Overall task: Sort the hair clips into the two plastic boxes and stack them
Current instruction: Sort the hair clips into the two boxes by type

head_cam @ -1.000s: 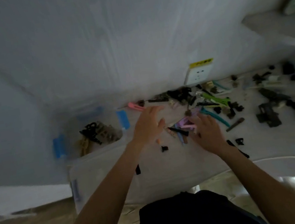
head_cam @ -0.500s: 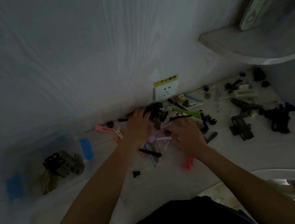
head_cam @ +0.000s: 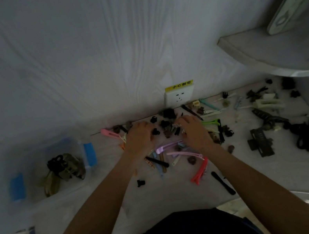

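Many hair clips lie scattered on the white tabletop along the wall. My left hand [head_cam: 138,138] reaches into the dark pile of small claw clips [head_cam: 168,123], fingers bent down, a small black claw clip [head_cam: 155,132] at its fingertips. My right hand [head_cam: 193,131] is in the same pile, fingertips at a silvery clip [head_cam: 178,127]. Whether either hand grips a clip is hidden. Purple and pink flat clips [head_cam: 172,145] lie between my wrists. A clear plastic box [head_cam: 23,160] with blue latches stands at the left and holds olive and black claw clips [head_cam: 63,168].
A red clip [head_cam: 199,172] and a black bar clip [head_cam: 223,183] lie near the front edge. Larger black clips [head_cam: 305,131] and white ones [head_cam: 266,102] spread to the right. A wall socket [head_cam: 179,97] sits behind the pile. A curved shelf [head_cam: 274,54] overhangs the right side.
Both hands have moved from the coloured flat clips toward the wall, into the dark pile of small claw clips. The view has swung right, shifting the box leftward.
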Tool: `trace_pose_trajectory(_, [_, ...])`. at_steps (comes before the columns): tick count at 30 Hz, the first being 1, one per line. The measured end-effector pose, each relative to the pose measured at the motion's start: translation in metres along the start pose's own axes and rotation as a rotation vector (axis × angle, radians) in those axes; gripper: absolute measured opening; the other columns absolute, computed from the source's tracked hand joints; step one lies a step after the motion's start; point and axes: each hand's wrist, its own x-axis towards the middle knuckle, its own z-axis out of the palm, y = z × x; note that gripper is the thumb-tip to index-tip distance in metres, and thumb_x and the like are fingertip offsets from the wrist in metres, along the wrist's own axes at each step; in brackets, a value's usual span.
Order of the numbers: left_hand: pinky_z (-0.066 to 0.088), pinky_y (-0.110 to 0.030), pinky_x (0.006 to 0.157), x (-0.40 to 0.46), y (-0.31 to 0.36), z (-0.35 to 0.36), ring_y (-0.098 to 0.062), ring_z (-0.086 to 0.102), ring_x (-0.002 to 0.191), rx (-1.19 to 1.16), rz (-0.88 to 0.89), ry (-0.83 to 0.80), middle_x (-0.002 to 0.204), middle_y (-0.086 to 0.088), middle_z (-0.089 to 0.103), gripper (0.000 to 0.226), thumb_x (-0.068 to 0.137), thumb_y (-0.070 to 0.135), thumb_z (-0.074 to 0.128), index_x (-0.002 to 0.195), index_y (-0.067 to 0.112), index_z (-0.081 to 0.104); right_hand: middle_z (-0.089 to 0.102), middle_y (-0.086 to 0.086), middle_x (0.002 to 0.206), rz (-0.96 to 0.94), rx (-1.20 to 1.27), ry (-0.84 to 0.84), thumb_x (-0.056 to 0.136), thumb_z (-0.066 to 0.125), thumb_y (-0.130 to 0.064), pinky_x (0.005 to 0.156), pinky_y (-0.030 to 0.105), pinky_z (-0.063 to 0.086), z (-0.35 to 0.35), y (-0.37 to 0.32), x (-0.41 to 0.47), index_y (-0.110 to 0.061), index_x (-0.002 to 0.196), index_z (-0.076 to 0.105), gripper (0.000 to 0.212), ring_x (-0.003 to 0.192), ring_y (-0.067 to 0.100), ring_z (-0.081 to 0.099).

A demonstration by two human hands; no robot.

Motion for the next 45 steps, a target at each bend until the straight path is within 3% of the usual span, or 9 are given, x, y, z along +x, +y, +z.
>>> trace_pose_trajectory(4, [0.046,-0.04,0.091,0.021,0.03,-0.008,-0.03,0.049,0.115,-0.092,0.141,0.089,0.128,-0.014,0.051,0.043,0.085,0.021,0.053,0.127,0.01,0.05,0.049,0.02,0.131,0.001,0.055,0.029,0.073,0.048,0.01,0.09,0.047,0.047,0.006,0.004,-0.019,-0.008,0.115,0.057,0.048,0.113,0.038,0.045])
trace_pose_trajectory(9, [0.049,-0.044,0.087,0.046,0.049,0.001,-0.033,0.046,0.114,0.068,0.078,-0.062,0.134,-0.016,0.039,0.053,0.087,0.023,0.056,0.137,0.012,0.039,0.035,0.018,0.146,0.043,0.081,0.008,0.081,0.048,0.006,0.104,0.043,0.041,0.004,0.006,-0.027,-0.013,0.127,0.052,0.049,0.131,0.033,0.036])
trace_pose_trajectory(15, [0.05,-0.045,0.084,0.035,0.038,0.001,-0.031,0.053,0.105,0.049,0.108,-0.003,0.13,-0.011,0.044,0.044,0.085,0.019,0.061,0.126,0.009,0.05,0.034,0.02,0.147,0.037,0.087,0.01,0.085,0.049,0.006,0.107,0.039,0.034,0.0,0.006,-0.036,-0.012,0.13,0.05,0.049,0.133,0.034,0.036])
trace_pose_trajectory(19, [0.042,-0.04,0.096,0.037,0.038,-0.002,-0.029,0.045,0.119,0.064,0.157,0.006,0.131,-0.01,0.05,0.046,0.082,0.024,0.065,0.124,0.009,0.052,0.058,0.021,0.121,0.06,0.031,0.05,0.077,0.053,0.003,0.084,0.043,0.051,-0.003,-0.001,-0.036,-0.005,0.105,0.063,0.031,0.102,0.038,0.057])
trace_pose_trajectory(23, [0.04,-0.04,0.096,0.04,0.043,0.001,-0.029,0.043,0.118,0.113,0.113,-0.013,0.124,-0.01,0.054,0.048,0.078,0.028,0.068,0.12,0.013,0.05,0.065,0.012,0.088,0.085,0.023,0.15,0.078,0.05,-0.005,0.066,0.033,0.046,-0.005,-0.002,-0.034,-0.009,0.085,0.061,0.014,0.075,0.031,0.059])
trace_pose_trajectory(29, [0.04,-0.037,0.092,0.036,0.035,-0.002,-0.029,0.048,0.111,-0.04,0.036,-0.062,0.118,-0.012,0.054,0.043,0.077,0.026,0.072,0.115,0.012,0.057,0.058,0.003,0.091,0.463,0.71,0.289,0.095,0.047,-0.017,0.071,0.034,0.045,-0.03,-0.019,-0.033,-0.008,0.102,0.048,0.012,0.082,0.018,0.054])
trace_pose_trajectory(33, [0.044,-0.036,0.085,0.02,0.027,-0.01,-0.027,0.05,0.104,-0.178,0.019,0.082,0.111,-0.012,0.053,0.036,0.072,0.024,0.076,0.102,0.009,0.062,0.059,0.009,0.097,0.639,1.085,0.318,0.096,0.046,-0.019,0.081,0.042,0.055,-0.029,-0.018,-0.038,-0.017,0.097,0.043,0.003,0.087,0.026,0.061])
trace_pose_trajectory(40, [0.047,-0.015,0.073,-0.059,0.026,-0.087,-0.007,0.058,0.087,-0.582,0.007,0.311,0.097,0.002,0.061,0.028,0.083,0.017,0.067,0.105,0.008,0.053,0.06,0.005,0.087,0.597,1.258,0.193,0.1,0.038,-0.021,0.06,0.026,0.053,-0.034,-0.054,-0.051,-0.011,0.103,0.052,0.018,0.073,0.02,0.061])
trace_pose_trajectory(45, [0.04,-0.015,0.072,-0.135,-0.041,-0.133,-0.007,0.055,0.089,-0.453,-0.234,0.419,0.099,0.004,0.059,0.031,0.086,0.022,0.064,0.115,0.012,0.056,0.059,0.009,0.091,0.414,1.208,-0.099,0.099,0.039,-0.022,0.065,0.03,0.06,-0.034,-0.126,-0.045,-0.005,0.12,0.053,0.03,0.077,0.022,0.063])
